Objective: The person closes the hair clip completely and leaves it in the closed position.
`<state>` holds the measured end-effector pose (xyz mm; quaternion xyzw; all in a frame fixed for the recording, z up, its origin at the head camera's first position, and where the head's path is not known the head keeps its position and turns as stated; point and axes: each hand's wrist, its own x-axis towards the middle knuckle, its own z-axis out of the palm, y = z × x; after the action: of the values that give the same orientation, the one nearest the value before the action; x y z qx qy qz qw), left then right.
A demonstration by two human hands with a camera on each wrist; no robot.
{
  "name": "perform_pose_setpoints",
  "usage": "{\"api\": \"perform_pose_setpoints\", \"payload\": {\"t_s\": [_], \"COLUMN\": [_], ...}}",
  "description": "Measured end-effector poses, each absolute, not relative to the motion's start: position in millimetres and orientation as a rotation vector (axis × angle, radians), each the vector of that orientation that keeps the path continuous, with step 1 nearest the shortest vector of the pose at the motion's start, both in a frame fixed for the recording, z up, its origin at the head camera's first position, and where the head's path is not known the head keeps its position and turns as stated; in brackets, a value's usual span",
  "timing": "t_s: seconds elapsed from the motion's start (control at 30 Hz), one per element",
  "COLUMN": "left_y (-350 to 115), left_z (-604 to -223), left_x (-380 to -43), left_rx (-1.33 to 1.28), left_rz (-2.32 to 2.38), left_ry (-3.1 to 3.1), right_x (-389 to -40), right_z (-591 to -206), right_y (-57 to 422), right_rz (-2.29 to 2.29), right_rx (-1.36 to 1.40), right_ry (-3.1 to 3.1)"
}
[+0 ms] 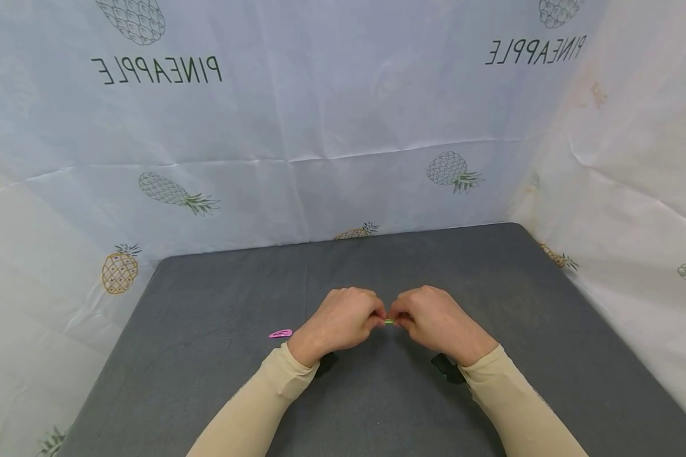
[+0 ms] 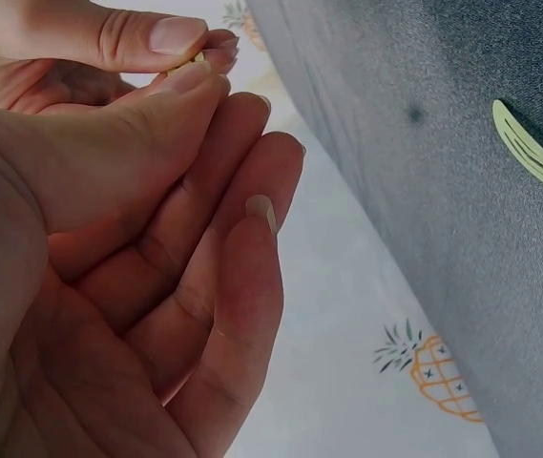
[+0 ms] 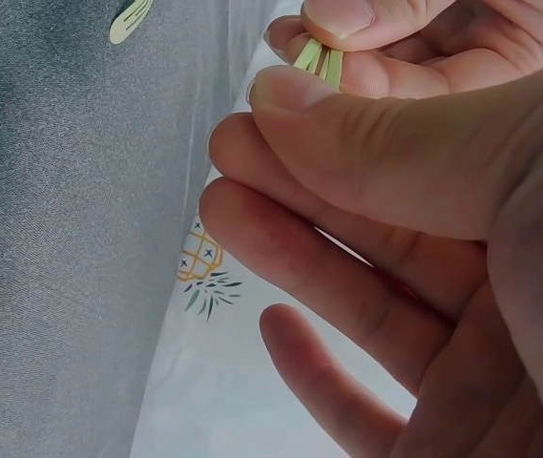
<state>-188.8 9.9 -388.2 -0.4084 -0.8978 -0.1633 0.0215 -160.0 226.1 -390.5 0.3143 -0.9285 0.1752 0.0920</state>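
Observation:
A slim green snap hair clip [image 1: 389, 322] spans the small gap between my two hands in the head view. My left hand [image 1: 343, 317] pinches one end of it between thumb and fingertips. The other end is pinched by my right hand [image 1: 437, 320], thumb pressed on top, its other fingers loosely bent in the right wrist view. There, the clip's slotted green strips [image 3: 320, 64] show between the thumbs; most of the clip is covered by fingers. A pink snap hair clip [image 1: 281, 333] lies on the table just left of my left wrist.
The dark grey table [image 1: 217, 298] has rounded far corners. A pale green hair clip [image 2: 538, 157] lies on it in the left wrist view. White cloth [image 1: 320, 114] printed with pineapples hangs behind the table and along its sides.

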Motion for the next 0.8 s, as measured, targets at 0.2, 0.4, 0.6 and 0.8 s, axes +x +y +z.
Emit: {"api": "perform_pose_setpoints", "payload": {"t_s": [0.2,0.4,0.6,0.8], "left_y": [10.3,10.4,10.2,10.4], "left_z": [-388.6,-389.1,-389.6,-389.2], "left_x": [-188.6,-188.3,-189.0,-189.4], "left_rx": [-1.282,-1.296,-1.309,-1.290], "left_rz": [-0.497,-0.533,-0.559,-0.573], "left_ry": [-2.769,-2.760,-2.761,-2.794], "right_x": [-160.4,-161.8,-162.3,-159.1], "right_z": [-391.0,-391.7,-391.6,-389.8], "right_y": [227.3,229.1,229.1,228.1], "right_rz": [0.526,0.530,0.544,0.611], "right_rx": [0.936,0.959,0.971,0.851], "right_ry": [-2.763,-2.753,-2.760,-2.922]}}
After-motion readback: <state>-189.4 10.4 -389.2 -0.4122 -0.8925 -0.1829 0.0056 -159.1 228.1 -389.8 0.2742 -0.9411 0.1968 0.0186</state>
